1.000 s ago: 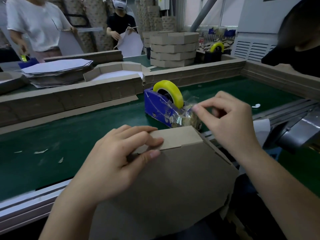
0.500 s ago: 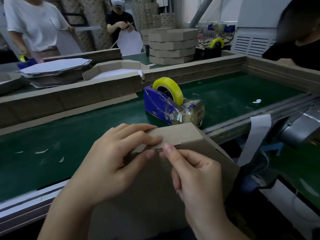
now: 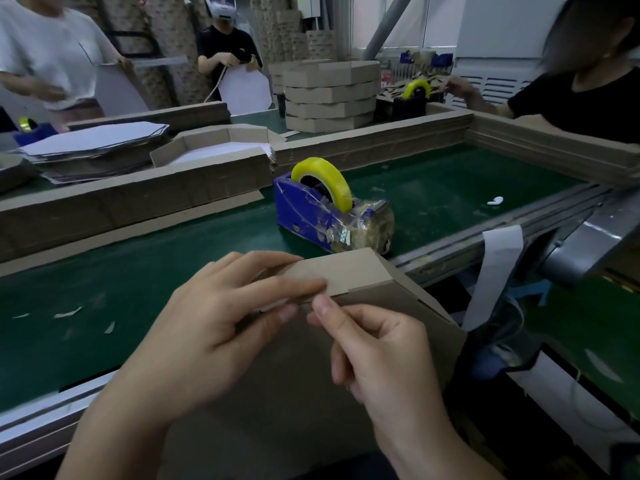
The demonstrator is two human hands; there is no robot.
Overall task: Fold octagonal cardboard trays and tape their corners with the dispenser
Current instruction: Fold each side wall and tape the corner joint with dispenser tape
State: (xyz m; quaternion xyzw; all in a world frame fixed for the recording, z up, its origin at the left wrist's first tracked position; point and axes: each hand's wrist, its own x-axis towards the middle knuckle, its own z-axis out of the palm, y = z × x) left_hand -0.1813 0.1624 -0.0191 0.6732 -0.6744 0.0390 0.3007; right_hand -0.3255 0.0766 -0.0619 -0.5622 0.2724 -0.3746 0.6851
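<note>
We've got the cardboard tray (image 3: 298,393) up in front of us at the near edge of the counter (image 3: 104,278), brown outer face toward us & one side flap folded back along the top. Our left hand (image 3: 214,334) grips the tray's top-left corner: four fingers curled over the folded flap, thumb below on the outer face, so the flap's pinched btwn them. Our right hand (image 3: 384,358) sits just beside it, touching the tray at the fold line. Its fingers are curled in, w/ index tip & thumb pressed together right next to the left thumb. We can't tell if anything's caught in that pinch.

Just behind the tray, on the green counter, stands the blue tape dispenser (image 3: 304,209) w/ a yellow tape roll (image 3: 322,174) on top. Its cutter end, wrapped in crumpled clear tape, is near the tray's far edge & apart from both hands.

Further back a low cardboard wall (image 3: 138,199) runs along the counter. Beyond it are a folded tray w/ white inside (image 3: 214,147), a pile of flat blanks (image 3: 93,147) & a stack of finished trays (image 3: 329,95). Three other people work round the counter.
</note>
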